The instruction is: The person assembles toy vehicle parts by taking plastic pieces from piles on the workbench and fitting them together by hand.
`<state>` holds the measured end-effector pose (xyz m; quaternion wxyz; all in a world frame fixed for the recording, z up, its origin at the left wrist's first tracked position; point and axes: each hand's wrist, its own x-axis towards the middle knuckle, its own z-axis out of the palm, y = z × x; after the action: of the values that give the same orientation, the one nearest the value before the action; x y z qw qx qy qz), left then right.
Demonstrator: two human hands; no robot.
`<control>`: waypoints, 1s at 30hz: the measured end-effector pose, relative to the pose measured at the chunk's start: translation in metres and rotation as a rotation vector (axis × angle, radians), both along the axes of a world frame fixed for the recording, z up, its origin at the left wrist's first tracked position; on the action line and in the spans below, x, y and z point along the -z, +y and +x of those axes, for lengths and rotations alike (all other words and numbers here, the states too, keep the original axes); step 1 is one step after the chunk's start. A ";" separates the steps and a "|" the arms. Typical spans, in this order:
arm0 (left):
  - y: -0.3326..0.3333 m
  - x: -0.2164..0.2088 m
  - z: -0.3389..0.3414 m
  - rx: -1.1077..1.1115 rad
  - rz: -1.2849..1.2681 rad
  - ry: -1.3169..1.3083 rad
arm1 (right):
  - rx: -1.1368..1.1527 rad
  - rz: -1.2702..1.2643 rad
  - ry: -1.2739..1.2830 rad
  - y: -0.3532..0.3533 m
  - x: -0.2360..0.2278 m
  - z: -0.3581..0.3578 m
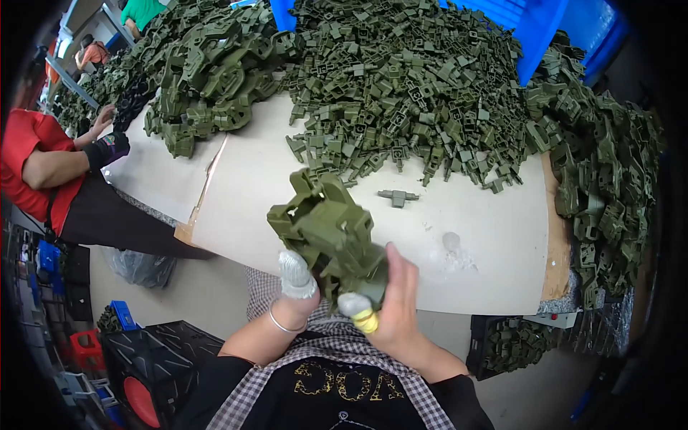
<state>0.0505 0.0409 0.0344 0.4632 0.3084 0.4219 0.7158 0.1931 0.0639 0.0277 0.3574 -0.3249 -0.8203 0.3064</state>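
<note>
Both of my hands grip one olive-green molded plastic part (330, 226), tilted and raised over the near edge of the table. My left hand (295, 294) holds its lower left side, the thumb covered in a whitish wrap. On the lower right side is my right hand (390, 301), its thumb wrapped in grey and yellow, with fingers behind the part. Most fingers of both hands are hidden by it. Just beyond, a single small green T-shaped piece (398, 198) lies alone on the pale tabletop (473, 236).
A big heap of small green pieces (408, 93) covers the far table. Larger green parts pile up at the far left (215, 79) and right (609, 186). Blue bins (545, 36) stand behind. A co-worker in red (43, 165) works at left. Black crates (161, 358) sit below.
</note>
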 end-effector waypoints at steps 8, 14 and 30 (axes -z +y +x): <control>-0.011 0.005 -0.012 0.106 -0.057 -0.032 | -0.051 0.031 -0.064 0.005 -0.012 0.006; -0.019 0.006 0.000 0.151 -0.010 -0.041 | -0.104 -0.007 -0.045 -0.008 -0.008 0.000; 0.001 0.042 -0.011 -0.004 -0.083 0.356 | -0.091 -0.210 -0.056 0.010 0.011 -0.011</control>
<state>0.0396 0.0416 -0.0072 0.3920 0.4103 0.5268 0.6328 0.1821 0.0740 0.0172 0.2841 -0.3316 -0.8073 0.3970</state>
